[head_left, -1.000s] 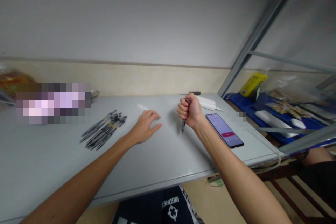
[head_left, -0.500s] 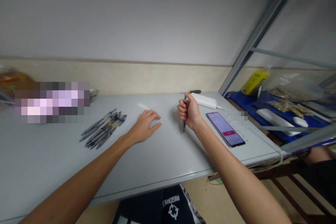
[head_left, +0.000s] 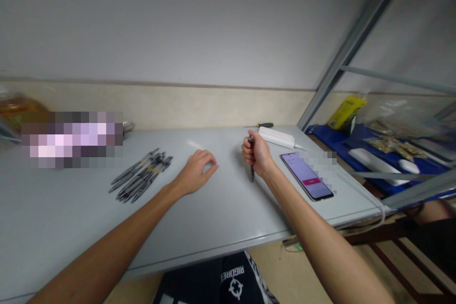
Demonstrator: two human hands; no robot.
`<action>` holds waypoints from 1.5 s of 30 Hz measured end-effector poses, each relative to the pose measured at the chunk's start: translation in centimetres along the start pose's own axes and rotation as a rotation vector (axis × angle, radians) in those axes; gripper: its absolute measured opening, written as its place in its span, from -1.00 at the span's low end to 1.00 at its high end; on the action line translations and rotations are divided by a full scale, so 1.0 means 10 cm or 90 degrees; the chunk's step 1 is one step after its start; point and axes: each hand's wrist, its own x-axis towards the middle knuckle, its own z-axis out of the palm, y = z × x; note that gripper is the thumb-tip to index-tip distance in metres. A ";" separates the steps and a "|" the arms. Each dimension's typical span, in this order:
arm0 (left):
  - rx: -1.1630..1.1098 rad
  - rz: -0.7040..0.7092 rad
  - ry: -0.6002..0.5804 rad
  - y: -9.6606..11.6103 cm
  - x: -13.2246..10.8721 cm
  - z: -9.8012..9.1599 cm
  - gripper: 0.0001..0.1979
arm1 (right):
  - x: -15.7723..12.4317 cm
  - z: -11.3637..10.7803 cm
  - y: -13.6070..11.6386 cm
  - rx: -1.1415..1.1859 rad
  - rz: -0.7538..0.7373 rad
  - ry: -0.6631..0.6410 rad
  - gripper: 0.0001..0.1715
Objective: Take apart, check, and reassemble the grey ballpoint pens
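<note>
Well left of the phone, a bunch of grey pens lies on the tabletop. Nearer the phone, the left hand curls around nothing; whether thumb and forefinger meet, I cannot tell. Just left of the phone, the right hand clenches a near-upright pen. Beyond the phone lie a screwdriver and white power strip.

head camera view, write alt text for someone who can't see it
A person's right hand grips a pen nearly upright over a pale table; the left hand, loosely curled, is beside a pile of grey pens. A lit phone lies farther right, with a screwdriver at the back.
</note>
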 end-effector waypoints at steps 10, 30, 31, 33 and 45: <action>0.412 -0.189 0.019 0.11 -0.03 -0.13 -0.77 | 0.06 -0.18 0.23 -0.723 -0.194 0.081 -0.68; 0.527 -0.322 -0.161 -0.02 -0.08 -0.48 -0.59 | -0.10 -0.94 0.17 -1.217 -0.299 0.239 -0.67; 0.526 -0.324 -0.163 -0.03 -0.08 -0.48 -0.59 | -0.11 -0.96 0.16 -1.228 -0.294 0.249 -0.66; 0.526 -0.325 -0.163 -0.04 -0.07 -0.49 -0.60 | -0.12 -0.99 0.13 -1.251 -0.285 0.261 -0.66; 0.495 -0.338 -0.116 -0.07 -0.06 -0.51 -0.59 | -0.16 -1.02 0.18 -1.256 -0.288 0.289 -0.69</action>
